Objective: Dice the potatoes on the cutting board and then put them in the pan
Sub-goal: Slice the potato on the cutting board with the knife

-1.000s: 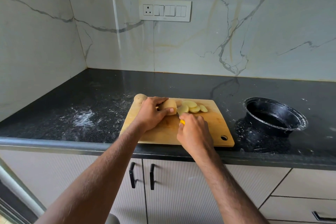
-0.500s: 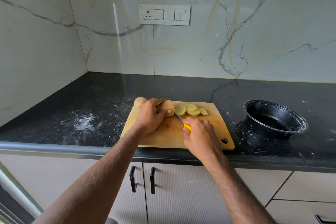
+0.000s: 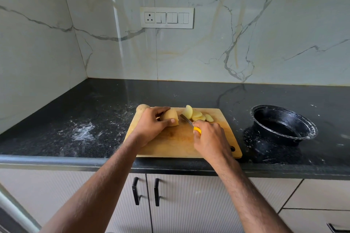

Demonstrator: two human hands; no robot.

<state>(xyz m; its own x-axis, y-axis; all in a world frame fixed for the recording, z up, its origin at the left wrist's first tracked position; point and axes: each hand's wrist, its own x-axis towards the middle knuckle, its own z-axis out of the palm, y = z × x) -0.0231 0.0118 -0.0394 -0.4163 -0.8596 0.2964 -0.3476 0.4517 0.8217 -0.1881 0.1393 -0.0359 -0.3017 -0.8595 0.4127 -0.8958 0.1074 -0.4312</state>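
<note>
A wooden cutting board (image 3: 176, 143) lies on the black counter. My left hand (image 3: 151, 126) grips a partly cut potato (image 3: 171, 116) on the board. My right hand (image 3: 210, 138) holds a knife (image 3: 186, 119) by its yellow handle, the blade just right of the potato's cut face. Several pale potato slices (image 3: 197, 115) lie at the board's far edge, one leaning upright. A second, whole potato (image 3: 142, 108) sits at the board's far left corner. The black pan (image 3: 282, 125) stands to the right of the board, nothing visible inside.
White dust is scattered on the counter (image 3: 83, 132) left of the board and around the pan. A marble wall with a switch panel (image 3: 166, 17) rises behind. Cabinet doors with black handles (image 3: 145, 191) are below the counter edge.
The knife blade has come away from the potato after a cut, and a new slice leans against the pile. My right hand has shifted slightly right. My left hand keeps its grip.
</note>
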